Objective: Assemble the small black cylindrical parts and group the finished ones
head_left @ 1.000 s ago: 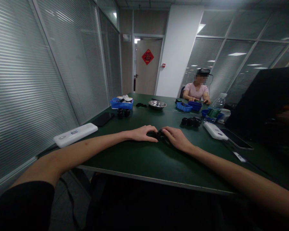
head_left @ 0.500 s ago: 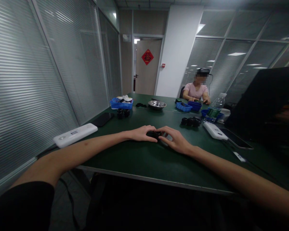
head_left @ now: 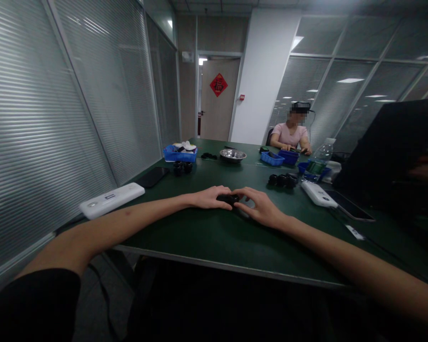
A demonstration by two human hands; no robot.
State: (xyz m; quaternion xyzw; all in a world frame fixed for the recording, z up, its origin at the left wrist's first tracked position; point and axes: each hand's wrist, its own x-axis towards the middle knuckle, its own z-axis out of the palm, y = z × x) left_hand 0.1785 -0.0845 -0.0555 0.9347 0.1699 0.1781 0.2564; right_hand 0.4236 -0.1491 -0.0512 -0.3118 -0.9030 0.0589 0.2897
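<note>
In left grip (head_left: 211, 197), against right grip (head_left: 260, 205), black piece (head_left: 228, 199)

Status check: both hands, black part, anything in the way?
Left hand gripping black part. Right hand pinching its right end. Nothing seen blocking; black round pieces sit apart, beyond right hand.

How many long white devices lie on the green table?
2: left white device, beside a dark slab; right white device, by the bottle. More may be hidden.

L hand (head_left: 209, 197) grips blk part (head_left: 228, 199), R hand (head_left: 258, 205) pinches its end (metal bowl (head_left: 233, 160) beyond).
</note>
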